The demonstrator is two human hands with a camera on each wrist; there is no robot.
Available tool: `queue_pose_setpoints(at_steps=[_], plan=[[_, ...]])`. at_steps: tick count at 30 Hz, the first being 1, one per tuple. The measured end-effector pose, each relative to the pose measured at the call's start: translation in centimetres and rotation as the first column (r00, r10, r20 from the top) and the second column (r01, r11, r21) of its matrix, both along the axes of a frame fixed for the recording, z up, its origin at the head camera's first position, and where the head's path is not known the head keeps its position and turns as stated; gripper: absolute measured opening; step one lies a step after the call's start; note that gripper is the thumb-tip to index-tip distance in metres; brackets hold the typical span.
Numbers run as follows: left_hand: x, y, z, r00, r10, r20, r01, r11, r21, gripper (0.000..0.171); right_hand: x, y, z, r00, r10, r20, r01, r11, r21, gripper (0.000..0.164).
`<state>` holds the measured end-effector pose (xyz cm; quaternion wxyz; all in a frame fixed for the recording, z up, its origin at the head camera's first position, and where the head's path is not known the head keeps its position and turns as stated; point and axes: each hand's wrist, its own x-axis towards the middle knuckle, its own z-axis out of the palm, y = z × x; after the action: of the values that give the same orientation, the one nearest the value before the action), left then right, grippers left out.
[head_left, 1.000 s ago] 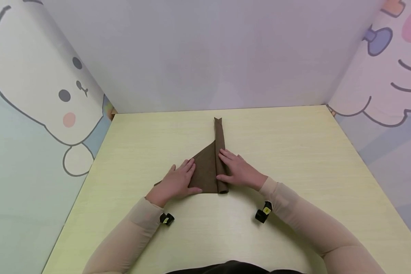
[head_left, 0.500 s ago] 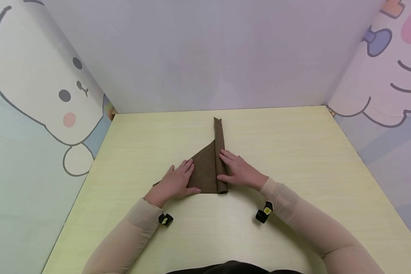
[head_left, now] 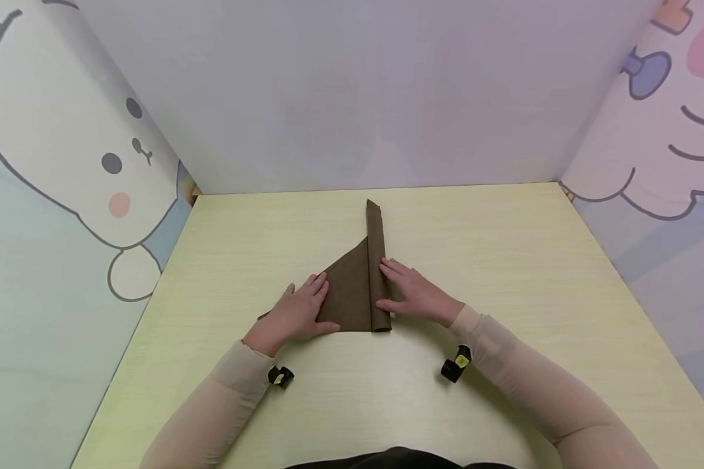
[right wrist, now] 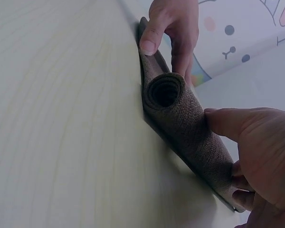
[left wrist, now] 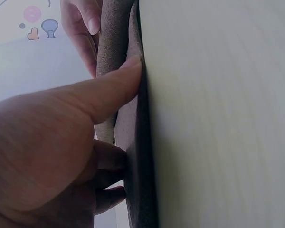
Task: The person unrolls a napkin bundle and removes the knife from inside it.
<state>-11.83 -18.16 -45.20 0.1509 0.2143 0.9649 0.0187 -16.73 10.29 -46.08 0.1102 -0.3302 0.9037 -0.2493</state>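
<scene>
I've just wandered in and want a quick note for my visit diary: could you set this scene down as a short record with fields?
Cloth: brown, partly rolled up
Roll: along the cloth's right side, its near end showing a hollow spiral
Flat part: left of the roll, with a slanted far edge
Left hand: resting on the flat part
Right hand: touching the roll
Table: pale, wood-grained
Back wall: plain, pale

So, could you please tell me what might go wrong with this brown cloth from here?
The cloth roll might loosen if the right hand, touching it, lifts away. The flat flap could crease or shift if the left hand, lying on it, slides.
</scene>
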Motion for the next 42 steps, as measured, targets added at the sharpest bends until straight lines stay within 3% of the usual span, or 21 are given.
queue_pose_setpoints(at_steps=[33, 42], plan=[[0.3, -0.5, 0.2, 1.000, 0.007, 0.013, -0.008, 1.000, 0.007, 0.099, 0.2, 0.8, -0.2, 0.999, -0.021, 0.027, 0.022, 0.999, -0.027, 0.082], [-0.1, 1.2, 0.6, 0.999, -0.021, -0.039, 0.020, 0.999, -0.042, 0.098, 0.0, 0.0, 0.0, 0.998, -0.062, -0.027, 0.060, 0.995, -0.086, 0.076]])
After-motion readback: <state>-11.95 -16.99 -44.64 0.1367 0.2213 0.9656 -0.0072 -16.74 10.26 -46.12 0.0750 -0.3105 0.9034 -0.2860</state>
